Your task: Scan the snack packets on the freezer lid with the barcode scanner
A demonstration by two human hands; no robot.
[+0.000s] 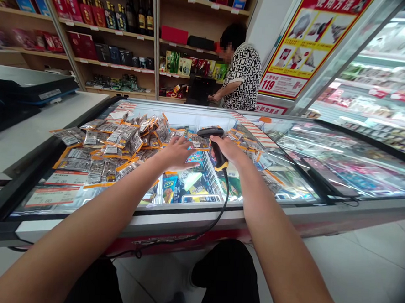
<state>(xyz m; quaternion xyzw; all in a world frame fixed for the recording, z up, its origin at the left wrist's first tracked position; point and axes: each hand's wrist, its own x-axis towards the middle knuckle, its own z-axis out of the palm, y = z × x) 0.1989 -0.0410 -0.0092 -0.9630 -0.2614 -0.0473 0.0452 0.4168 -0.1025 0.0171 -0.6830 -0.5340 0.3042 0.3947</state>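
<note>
My right hand (225, 148) is wrapped round a black and yellow barcode scanner (217, 153), its head pointing left and its cable hanging over the freezer's front edge. To its left, my left hand (180, 154) lies low over the glass, fingers stretched out and holding nothing. Whether its fingertips touch a packet, I cannot tell. Left of that hand is a heap of small orange-edged snack packets (121, 135) on the freezer's glass top. More orange-edged packets (254, 150) lie beyond and to the right of the scanner. Bagged goods (171, 186) show through the glass.
A chest freezer (281, 209) spans the view in front of me. Price labels (54, 195) lie at its left front. A counter (53, 128) is at the left, with shelves (117, 32) behind. Across the freezer stands another person (243, 76). The scanner's cable (197, 236) droops near my legs.
</note>
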